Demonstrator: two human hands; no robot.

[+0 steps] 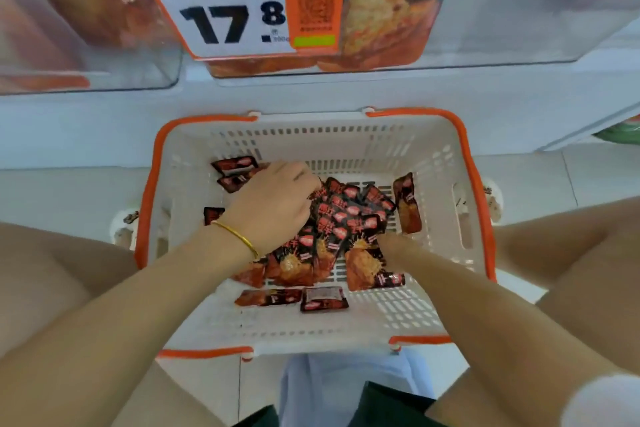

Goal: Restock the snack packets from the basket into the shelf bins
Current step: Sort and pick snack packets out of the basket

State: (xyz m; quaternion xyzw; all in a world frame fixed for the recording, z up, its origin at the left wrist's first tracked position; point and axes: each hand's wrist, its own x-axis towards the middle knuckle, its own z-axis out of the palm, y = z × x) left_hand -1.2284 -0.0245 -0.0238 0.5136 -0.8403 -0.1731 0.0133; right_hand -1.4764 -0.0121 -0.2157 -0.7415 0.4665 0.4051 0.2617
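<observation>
A white basket with an orange rim stands on the floor in front of me and holds several red-and-black snack packets. A fanned bunch of packets lies in its middle. My left hand, with a gold bangle on the wrist, reaches over the bunch's left side, its fingers curled down around the packets. My right hand reaches in from the right; only the wrist shows, and the fingers are hidden under the bunch. Loose packets lie at the front, the right wall and the back left.
Clear shelf bins hang above the basket: one in the middle with a 17.8 price tag, one at the left, one at the right. My knees flank the basket on the tiled floor.
</observation>
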